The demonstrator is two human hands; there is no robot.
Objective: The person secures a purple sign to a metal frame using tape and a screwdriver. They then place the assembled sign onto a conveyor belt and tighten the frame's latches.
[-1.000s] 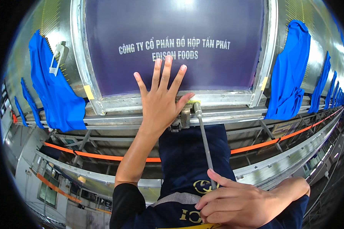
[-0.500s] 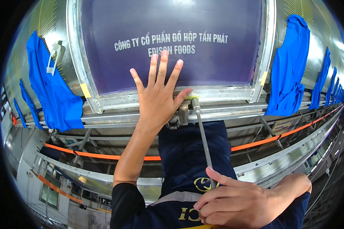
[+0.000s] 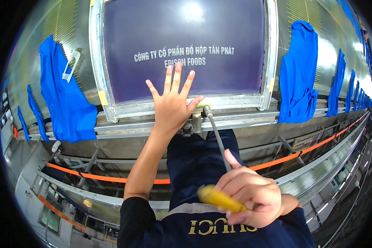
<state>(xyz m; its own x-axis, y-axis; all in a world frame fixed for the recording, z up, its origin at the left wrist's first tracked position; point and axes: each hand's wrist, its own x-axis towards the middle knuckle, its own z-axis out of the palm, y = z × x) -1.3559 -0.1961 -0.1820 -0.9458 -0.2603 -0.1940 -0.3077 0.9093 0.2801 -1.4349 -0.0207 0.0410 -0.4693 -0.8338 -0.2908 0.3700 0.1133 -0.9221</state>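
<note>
My left hand lies with fingers spread on a screen-printing frame, its fingertips over the purple mesh with pale lettering and its palm over the lower metal rail. Beside its thumb, the socket end of a long-shafted socket wrench sits at a bolt or clamp fitting under that rail; the fit itself is too small to make out. My right hand is closed on the wrench's near end. A yellow handle, smeared by motion, juts out leftward from that fist.
Blue cloth pieces hang over the long table on both sides, with more in a row to the right. A white plastic handle-shaped piece lies on the left cloth. An orange strip runs along a lower rail between me and the table.
My right hand has turned and shifted upward, and the yellow handle has swung up from the bottom edge. The left hand keeps its place on the frame. The whole view has shifted slightly.
</note>
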